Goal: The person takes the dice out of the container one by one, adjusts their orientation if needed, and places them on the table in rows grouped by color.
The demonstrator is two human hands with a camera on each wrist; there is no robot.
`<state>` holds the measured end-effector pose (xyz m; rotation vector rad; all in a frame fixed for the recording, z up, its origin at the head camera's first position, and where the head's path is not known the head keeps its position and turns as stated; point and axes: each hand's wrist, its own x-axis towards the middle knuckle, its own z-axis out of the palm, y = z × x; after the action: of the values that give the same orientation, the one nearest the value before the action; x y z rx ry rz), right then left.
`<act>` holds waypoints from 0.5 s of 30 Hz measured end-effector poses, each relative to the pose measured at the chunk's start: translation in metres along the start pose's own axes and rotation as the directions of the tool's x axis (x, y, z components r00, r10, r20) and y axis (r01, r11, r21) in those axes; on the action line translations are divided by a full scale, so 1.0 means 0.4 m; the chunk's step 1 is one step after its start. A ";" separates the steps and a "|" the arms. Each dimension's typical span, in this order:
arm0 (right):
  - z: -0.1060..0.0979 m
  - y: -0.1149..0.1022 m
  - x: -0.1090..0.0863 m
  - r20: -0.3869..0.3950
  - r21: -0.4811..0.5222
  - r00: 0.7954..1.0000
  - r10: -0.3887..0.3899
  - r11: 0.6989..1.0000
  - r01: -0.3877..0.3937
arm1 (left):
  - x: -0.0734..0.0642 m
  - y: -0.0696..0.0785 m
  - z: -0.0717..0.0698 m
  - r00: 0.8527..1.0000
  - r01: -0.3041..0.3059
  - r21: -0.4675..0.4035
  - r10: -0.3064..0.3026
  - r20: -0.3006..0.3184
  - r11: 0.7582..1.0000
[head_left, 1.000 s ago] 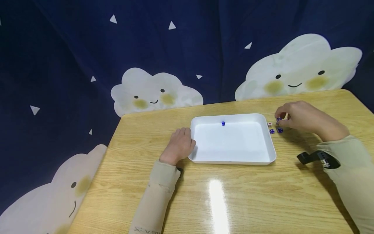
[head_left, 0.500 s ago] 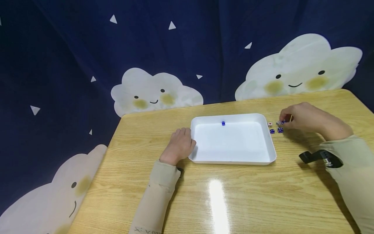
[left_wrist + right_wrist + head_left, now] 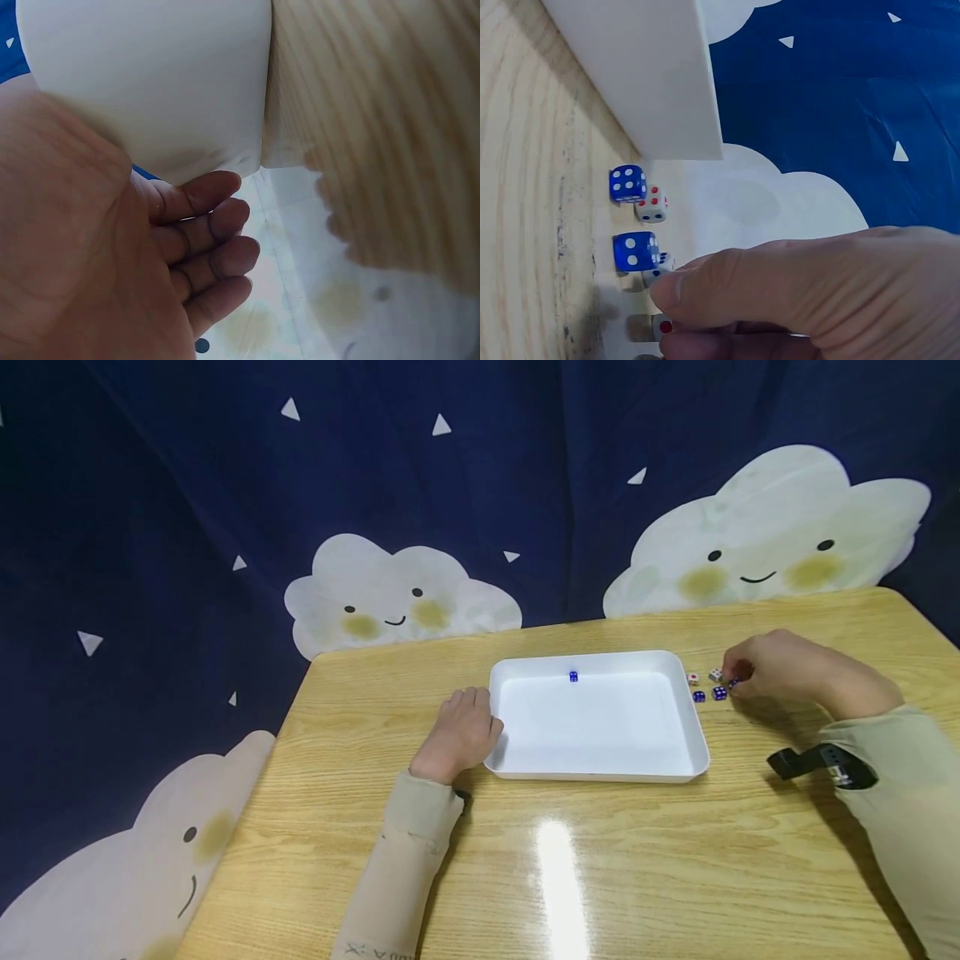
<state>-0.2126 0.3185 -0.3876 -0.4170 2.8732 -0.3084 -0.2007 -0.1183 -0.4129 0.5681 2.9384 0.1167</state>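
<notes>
A white tray (image 3: 596, 777) sits on the table with one blue die (image 3: 573, 677) inside by its far wall. At the tray's left end my left hand (image 3: 457, 731) holds the rim, its fingers (image 3: 229, 255) curled at the end wall. Beyond the right end, my right hand (image 3: 783, 667) pinches at a small die (image 3: 734, 682) low over the table; the fingers hide most of it. Beside it stand white dice, one with a red dot (image 3: 693, 679), another (image 3: 716, 675), and blue dice (image 3: 699, 697). A white die with a red dot (image 3: 662, 325) shows by my right thumb.
The pale wooden table (image 3: 637, 868) carries a bright light reflection at the front. Behind it hangs a dark blue curtain (image 3: 480, 485) with smiling white clouds. A black strap (image 3: 825, 766) is round my right wrist.
My right hand has shifted slightly right and nearer along the dice, uncovering the white die beside it. The small die at its fingertips has moved along. My left hand and the tray stay put.
</notes>
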 end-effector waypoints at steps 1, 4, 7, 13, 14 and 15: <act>0.001 0.001 0.001 0.000 -0.003 1.000 -0.005 1.000 0.005 | 0.000 0.000 -0.001 1.000 0.000 -0.002 0.000 -0.001 1.000; 0.006 0.003 0.001 0.009 0.002 1.000 0.000 1.000 0.000 | 0.000 0.000 -0.001 1.000 -0.002 -0.002 0.002 -0.001 1.000; 0.011 0.007 0.001 0.026 0.013 1.000 0.012 1.000 -0.012 | 0.000 0.000 -0.001 1.000 -0.004 0.000 0.004 0.000 1.000; 0.017 0.016 0.003 0.070 0.024 0.997 0.020 0.999 -0.022 | 0.000 0.000 -0.002 1.000 -0.003 -0.002 0.003 0.004 1.000; 0.017 0.016 0.003 0.073 0.029 0.997 0.026 0.999 -0.028 | 0.000 -0.001 -0.001 1.000 -0.003 -0.003 0.003 0.004 1.000; 0.016 0.016 0.003 0.071 0.029 0.997 0.026 0.999 -0.028 | 0.000 -0.001 -0.001 1.000 -0.003 -0.005 0.003 0.003 1.000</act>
<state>-0.2136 0.3230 -0.3956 -0.3754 2.7993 -0.3255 -0.2009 -0.1188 -0.4125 0.5711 2.9340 0.1228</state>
